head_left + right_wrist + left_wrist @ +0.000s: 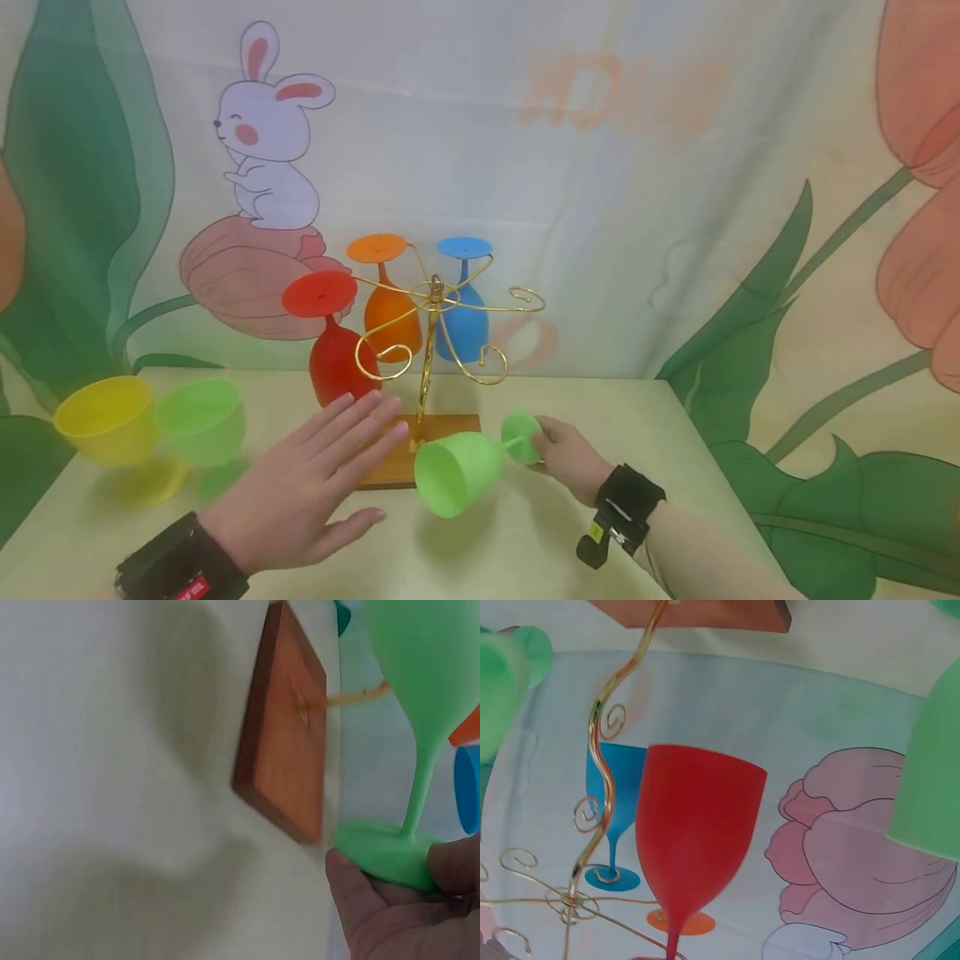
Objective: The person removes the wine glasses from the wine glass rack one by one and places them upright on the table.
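Observation:
My right hand (573,458) pinches the round foot of a light green wine goblet (459,473), tilted with its mouth toward the lower left, above the table. The right wrist view shows the thumb and fingers on the foot of this goblet (424,682). My left hand (315,483) is spread flat with straight fingers and holds nothing. Its fingertips overlap the lower end of a red goblet (341,358) in the head view. A gold wire rack (427,367) on a wooden base (386,475) carries the red, an orange (393,321) and a blue goblet (465,325), hanging upside down.
At the left of the table (637,533), a yellow goblet (108,421) and another green goblet (201,421) stand upright. Two curled rack hooks (491,367) on the right and front hold no goblet. A printed curtain (600,208) hangs behind.

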### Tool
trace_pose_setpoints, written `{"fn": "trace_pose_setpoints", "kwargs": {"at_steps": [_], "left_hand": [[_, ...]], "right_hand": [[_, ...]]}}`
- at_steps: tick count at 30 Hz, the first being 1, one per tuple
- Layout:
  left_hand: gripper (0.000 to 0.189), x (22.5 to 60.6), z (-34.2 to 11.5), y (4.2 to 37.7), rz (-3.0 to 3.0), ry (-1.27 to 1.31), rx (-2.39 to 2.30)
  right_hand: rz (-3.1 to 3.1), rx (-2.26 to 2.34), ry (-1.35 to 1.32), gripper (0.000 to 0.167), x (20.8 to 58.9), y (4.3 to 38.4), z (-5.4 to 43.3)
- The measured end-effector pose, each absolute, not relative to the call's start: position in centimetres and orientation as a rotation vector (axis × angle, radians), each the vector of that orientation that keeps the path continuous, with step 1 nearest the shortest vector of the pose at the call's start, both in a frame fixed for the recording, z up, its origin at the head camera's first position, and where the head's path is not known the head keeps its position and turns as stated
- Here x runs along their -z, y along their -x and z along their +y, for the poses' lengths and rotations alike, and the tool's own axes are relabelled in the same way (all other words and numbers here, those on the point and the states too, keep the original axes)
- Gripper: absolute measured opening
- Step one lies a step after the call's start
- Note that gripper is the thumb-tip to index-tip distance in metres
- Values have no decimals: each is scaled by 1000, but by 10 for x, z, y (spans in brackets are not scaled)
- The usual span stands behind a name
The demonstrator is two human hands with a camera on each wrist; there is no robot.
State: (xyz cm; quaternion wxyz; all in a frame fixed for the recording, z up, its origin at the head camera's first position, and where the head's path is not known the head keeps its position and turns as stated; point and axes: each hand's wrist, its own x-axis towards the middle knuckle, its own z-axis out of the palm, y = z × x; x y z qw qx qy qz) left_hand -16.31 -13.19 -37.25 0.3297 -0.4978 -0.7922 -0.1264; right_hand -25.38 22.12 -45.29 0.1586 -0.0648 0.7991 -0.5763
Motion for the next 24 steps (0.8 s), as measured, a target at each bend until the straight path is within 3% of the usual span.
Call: {"fn": "trace_pose_setpoints", "kwargs": {"at_steps": [8, 18, 24], "left_hand": [[73, 388, -122, 158, -2047, 1456, 296], [86, 395, -116, 158, -2109, 1509, 195], [83, 398, -113, 158, -2068, 1520, 196]], "right_hand": [[1783, 1870, 226, 37, 459, 231, 189], [1722, 1861, 240, 38, 452, 225, 175], [1708, 1874, 231, 38, 454, 225, 174]]}}
